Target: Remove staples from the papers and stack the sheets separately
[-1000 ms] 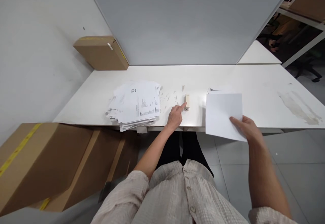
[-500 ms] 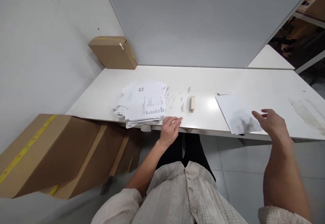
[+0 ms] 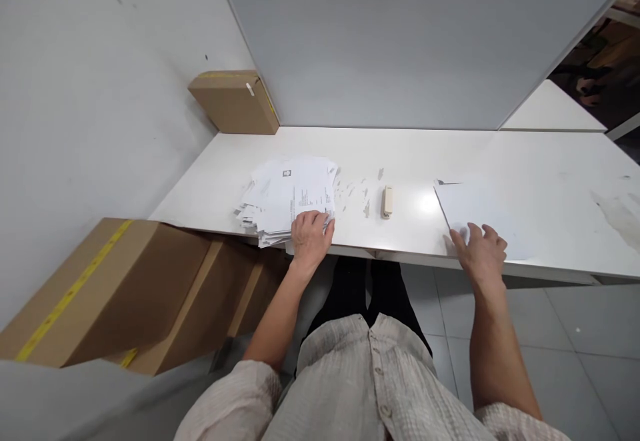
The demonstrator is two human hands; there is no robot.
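My left hand rests on the near right corner of a messy stack of printed papers at the front edge of the white table; its fingers lie on the top sheet. Spread flat, my right hand presses the near edge of a blank white sheet that lies on the table. A small beige stapler sits between the two hands, with small paper scraps to its left.
A brown cardboard box stands in the table's back left corner against the grey partition. Large cardboard boxes lie on the floor to my left. A second white desk shows at the far right.
My right hand laid the blank sheet down flat on the table and now presses it. My left hand left the stapler and moved left onto the paper stack.
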